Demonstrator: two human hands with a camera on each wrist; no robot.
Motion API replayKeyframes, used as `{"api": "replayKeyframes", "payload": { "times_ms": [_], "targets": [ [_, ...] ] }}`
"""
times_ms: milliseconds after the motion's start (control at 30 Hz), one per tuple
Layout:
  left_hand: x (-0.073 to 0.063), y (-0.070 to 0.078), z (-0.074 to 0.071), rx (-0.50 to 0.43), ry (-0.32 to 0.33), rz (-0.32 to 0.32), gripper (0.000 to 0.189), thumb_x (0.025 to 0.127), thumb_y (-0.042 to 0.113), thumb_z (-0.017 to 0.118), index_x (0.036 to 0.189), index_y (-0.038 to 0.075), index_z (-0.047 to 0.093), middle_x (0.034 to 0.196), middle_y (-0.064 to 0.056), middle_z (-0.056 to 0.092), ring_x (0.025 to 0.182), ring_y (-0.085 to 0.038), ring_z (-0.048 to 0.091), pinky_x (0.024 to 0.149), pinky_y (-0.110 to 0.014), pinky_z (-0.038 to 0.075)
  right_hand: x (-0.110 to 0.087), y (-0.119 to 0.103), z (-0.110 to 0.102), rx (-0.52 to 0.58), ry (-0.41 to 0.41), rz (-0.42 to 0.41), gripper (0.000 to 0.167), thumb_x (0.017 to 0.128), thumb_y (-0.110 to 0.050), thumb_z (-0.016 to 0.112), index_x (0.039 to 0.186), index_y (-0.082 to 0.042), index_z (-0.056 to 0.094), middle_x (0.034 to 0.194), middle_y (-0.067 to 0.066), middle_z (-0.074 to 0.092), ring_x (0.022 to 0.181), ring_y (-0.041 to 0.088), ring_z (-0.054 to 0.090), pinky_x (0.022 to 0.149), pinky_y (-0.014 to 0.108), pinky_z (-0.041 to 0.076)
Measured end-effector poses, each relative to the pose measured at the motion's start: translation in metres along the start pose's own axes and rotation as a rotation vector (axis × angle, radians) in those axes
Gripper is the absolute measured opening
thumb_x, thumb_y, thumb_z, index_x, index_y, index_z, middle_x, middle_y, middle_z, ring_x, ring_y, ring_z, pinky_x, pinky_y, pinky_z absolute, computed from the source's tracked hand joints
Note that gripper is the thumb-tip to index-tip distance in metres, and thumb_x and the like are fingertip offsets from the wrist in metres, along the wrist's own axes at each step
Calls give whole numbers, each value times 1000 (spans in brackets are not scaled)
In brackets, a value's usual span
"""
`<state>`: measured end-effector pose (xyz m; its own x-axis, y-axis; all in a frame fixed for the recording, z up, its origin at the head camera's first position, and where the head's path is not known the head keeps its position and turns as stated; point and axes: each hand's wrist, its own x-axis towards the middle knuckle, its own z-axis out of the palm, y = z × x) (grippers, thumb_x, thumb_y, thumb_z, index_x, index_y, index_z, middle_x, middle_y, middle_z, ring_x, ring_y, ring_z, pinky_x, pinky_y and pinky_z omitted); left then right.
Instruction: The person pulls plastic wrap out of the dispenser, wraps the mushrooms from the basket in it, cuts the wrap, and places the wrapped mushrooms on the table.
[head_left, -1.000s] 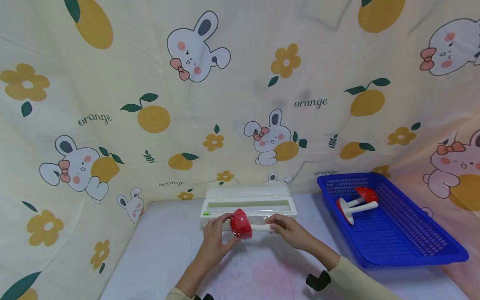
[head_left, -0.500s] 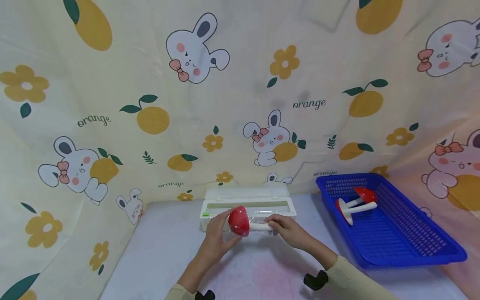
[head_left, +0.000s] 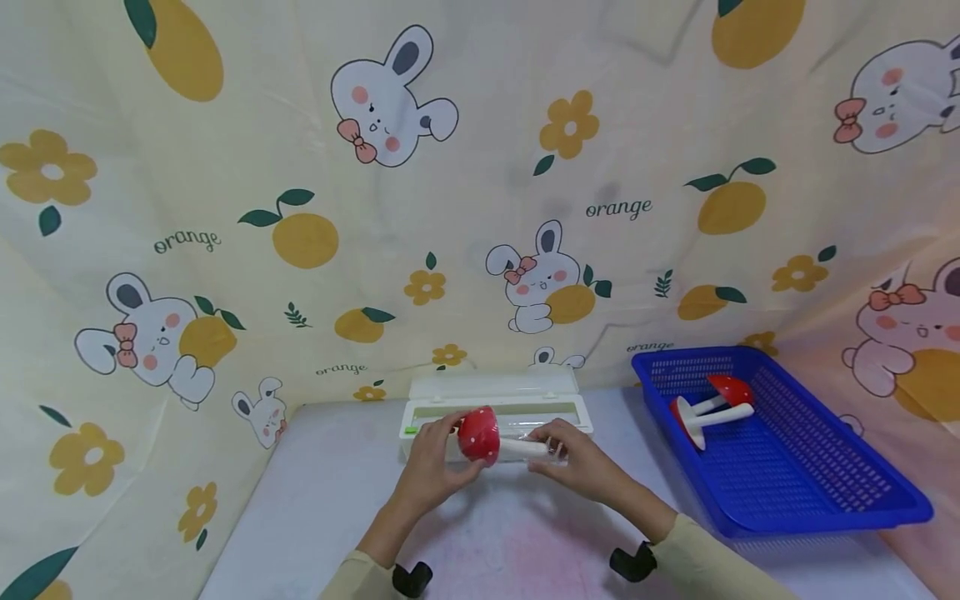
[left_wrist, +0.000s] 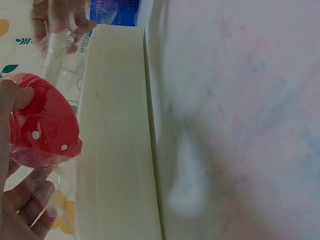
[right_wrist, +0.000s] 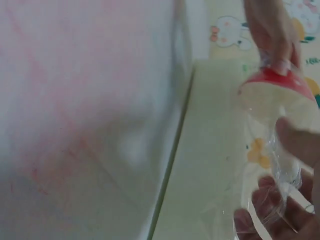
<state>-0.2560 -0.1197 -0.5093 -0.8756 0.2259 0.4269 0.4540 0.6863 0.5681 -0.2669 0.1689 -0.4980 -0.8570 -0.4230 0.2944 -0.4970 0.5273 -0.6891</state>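
A toy mushroom [head_left: 478, 435], with a white-dotted red cap and a white stem, lies sideways in the air in front of the white wrap dispenser [head_left: 498, 412]. Clear plastic wrap [right_wrist: 280, 172] covers the cap and hangs loose about the stem. My left hand [head_left: 432, 469] grips the cap [left_wrist: 42, 125] between thumb and fingers; its thumb presses the red top in the left wrist view. Around the stem's end, my right hand [head_left: 577, 467] has its thumb on one side and curled fingers on the other, holding the film. The film partly hides the stem tip.
A blue plastic basket [head_left: 795, 475] stands on the right side of the table [head_left: 315, 500], with two more red toy mushrooms [head_left: 712, 408] in it. The dispenser's lid [head_left: 495, 383] is raised at the back. A patterned cloth [head_left: 450, 192] hangs behind.
The toy mushroom has risen slightly and its cap has turned, showing more dots. My right hand's fingers have spread from a pinch at the stem's end to a wider hold around it.
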Motion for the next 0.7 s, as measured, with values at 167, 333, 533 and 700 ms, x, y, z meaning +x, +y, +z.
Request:
{"api": "replayKeyframes", "payload": {
  "times_ms": [167, 333, 533, 700],
  "targets": [
    [4, 3, 1, -23, -14, -34, 89, 82, 37, 93, 157, 24, 46, 147, 1, 59, 136, -21, 52, 98, -45, 60, 1, -1, 4, -150, 108, -70, 37, 90, -13, 89, 123, -12, 73, 104, -5, 67, 90, 10, 60, 77, 25, 57],
    [7, 4, -1, -76, -38, -61, 86, 87, 40, 89, 158, 22, 42, 149, -3, 57, 137, -24, 52, 100, -49, 60, 4, -2, 4, -169, 177, -114, 32, 89, -8, 88, 119, -7, 75, 102, 0, 73, 86, 9, 61, 75, 25, 58],
    [11, -2, -7, -155, -121, -32, 89, 88, 35, 90, 161, 23, 41, 155, -1, 53, 141, -24, 49, 108, -55, 54, 7, 1, 0, -115, 235, -143, 27, 89, -4, 87, 114, -7, 78, 97, -4, 74, 83, 9, 62, 72, 26, 57],
    [14, -6, -11, -193, -121, -47, 90, 88, 31, 91, 162, 23, 40, 155, -1, 53, 140, -24, 52, 113, -56, 50, 12, 2, -1, -58, 215, -94, 26, 91, -10, 86, 116, -9, 79, 99, -5, 74, 85, 9, 63, 73, 28, 57]
  ]
}}
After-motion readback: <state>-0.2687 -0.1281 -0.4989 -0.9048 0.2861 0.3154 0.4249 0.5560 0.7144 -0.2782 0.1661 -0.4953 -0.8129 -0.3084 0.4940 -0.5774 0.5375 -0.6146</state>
